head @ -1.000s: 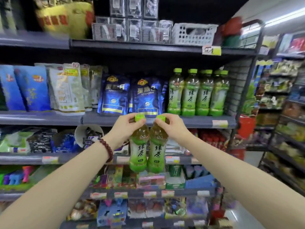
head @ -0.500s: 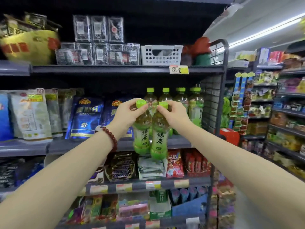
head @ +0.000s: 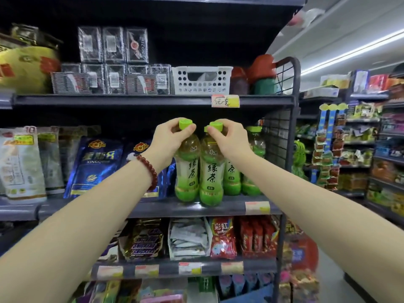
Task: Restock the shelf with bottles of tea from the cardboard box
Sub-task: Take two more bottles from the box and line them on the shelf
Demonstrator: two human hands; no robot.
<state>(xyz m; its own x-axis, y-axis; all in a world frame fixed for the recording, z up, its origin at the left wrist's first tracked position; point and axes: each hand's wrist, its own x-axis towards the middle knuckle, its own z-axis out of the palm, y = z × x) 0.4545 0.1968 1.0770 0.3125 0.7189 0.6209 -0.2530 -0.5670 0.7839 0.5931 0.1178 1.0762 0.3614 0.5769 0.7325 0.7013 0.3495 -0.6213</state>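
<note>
A shop aisle with a dark grey metal shelf (head: pixel 153 207). On its front edge stand two green-capped plastic tea bottles, touching: left hand (head: pixel 170 143) pinches left bottle (head: pixel 188 169) by the neck, right hand (head: pixel 229 138) right bottle (head: pixel 211 176).

Green-capped tea bottles (head: pixel 188 171) w/ green-white labels; dark red bead bracelet (head: pixel 148 169); blue pouches (head: pixel 96 165).

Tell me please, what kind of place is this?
Most likely a small grocery shop: price tags on the shelf edges, packaged snacks, and each hand setting a tea bottle on the shelf.
</note>
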